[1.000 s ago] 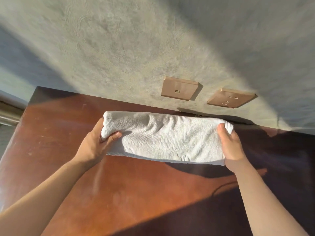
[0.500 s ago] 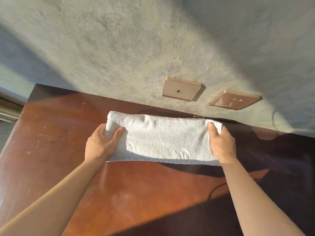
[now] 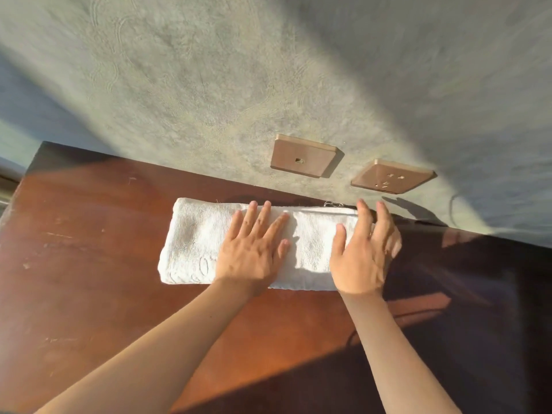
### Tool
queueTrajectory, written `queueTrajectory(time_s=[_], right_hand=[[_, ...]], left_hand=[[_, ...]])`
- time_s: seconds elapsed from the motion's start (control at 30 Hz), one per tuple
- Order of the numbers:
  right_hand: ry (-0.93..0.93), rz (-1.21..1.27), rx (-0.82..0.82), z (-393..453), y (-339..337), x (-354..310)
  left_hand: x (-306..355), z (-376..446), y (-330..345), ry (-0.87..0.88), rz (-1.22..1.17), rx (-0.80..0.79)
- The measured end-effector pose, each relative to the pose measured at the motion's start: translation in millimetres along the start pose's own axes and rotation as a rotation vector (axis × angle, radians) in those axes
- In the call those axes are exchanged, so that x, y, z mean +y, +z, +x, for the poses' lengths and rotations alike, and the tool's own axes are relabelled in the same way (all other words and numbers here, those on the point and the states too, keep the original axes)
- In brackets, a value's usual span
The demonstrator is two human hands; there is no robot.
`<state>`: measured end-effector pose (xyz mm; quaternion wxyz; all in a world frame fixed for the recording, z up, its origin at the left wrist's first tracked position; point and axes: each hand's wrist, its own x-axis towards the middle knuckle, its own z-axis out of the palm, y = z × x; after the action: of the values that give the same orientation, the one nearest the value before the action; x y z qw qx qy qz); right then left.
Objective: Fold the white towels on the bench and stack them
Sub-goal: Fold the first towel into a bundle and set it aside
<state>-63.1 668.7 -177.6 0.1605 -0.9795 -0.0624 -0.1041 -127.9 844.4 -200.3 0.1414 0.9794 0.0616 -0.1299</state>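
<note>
Head: hands (image 3: pixel 251 252) now flat on towel (image 3: pixel 194 243)

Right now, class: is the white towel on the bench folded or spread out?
Folded. The white towel lies as a thick, narrow band with layered edges, both hands flat on it: left hand, right hand.

1. Your towel (image 3: pixel 260 246) lies on the bench (image 3: pixel 89 264), near its far edge by the wall (image 3: pixel 239 85).
2. Your left hand (image 3: pixel 254 249) rests flat mid-towel; your right hand (image 3: pixel 363 252) over its right end.
3. Two socket plates (image 3: pixel 303 155) sit on the wall behind.
</note>
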Motion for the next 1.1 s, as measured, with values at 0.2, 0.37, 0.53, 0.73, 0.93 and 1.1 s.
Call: queueTrajectory(time_s=[0.2, 0.37, 0.53, 0.73, 0.93, 1.1], right_hand=[[-0.354, -0.055, -0.484, -19.4, 30.5, -23.8], [-0.391, -0.114, -0.564, 6.4, 40.2, 4.6], [-0.165, -0.184, -0.617, 32.7, 25.8, 63.2], [-0.077, -0.225, -0.568, 23.3, 20.5, 44.3], [-0.303, -0.106, -0.649, 0.1, 34.9, 24.1], [-0.357, -0.157, -0.634, 17.9, 37.6, 34.8]], left_hand=[[-0.8, 5.8, 9.0, -0.032, 0.045, 0.006], [-16.6, 11.0, 2.6, -0.117, -0.006, 0.062], [-68.4, 1.8, -2.7, -0.236, 0.074, 0.121], [-79.3, 4.4, -7.3, -0.367, -0.048, 0.094], [-86.4, 0.3, -11.8, -0.319, -0.063, 0.097], [-91.0, 0.0, -10.8, -0.297, -0.059, 0.128]])
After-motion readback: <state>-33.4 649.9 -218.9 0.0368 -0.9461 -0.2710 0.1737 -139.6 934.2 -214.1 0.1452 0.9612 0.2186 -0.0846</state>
